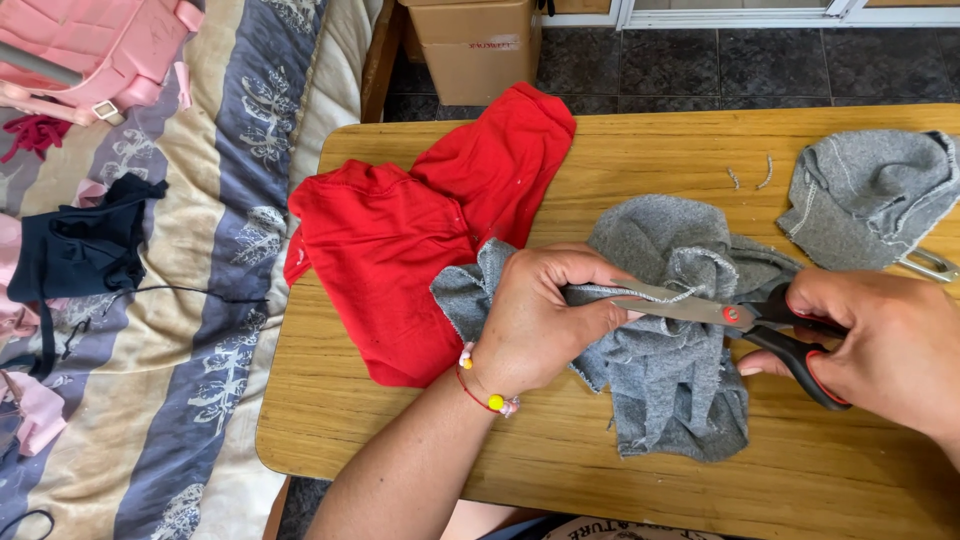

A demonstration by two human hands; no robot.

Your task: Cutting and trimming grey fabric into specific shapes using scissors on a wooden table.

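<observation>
A fold of grey knit fabric [670, 380] is gripped in the closed left hand [545, 320] at the centre of the frame, the fingers curled tightly over the cloth. A pair of scissors [720, 315] with black and red handles is held in the right hand [880, 345] at the right edge, fingers passed through the loops; the blades are laid nearly shut along the fabric's edge, pointing left toward the left hand. The fabric is spread on a wooden table [560, 470], beside a red garment [420, 230] lying in the upper left part of the tabletop. A second grey piece [870, 195] is seen at the upper right. Bare table is left along the lower edge. A bed with a striped cover [200, 300] fills the left side. A brown cardboard box [475, 45] with a pale label stands at the top centre, on the dark tiled floor [760, 65].
</observation>
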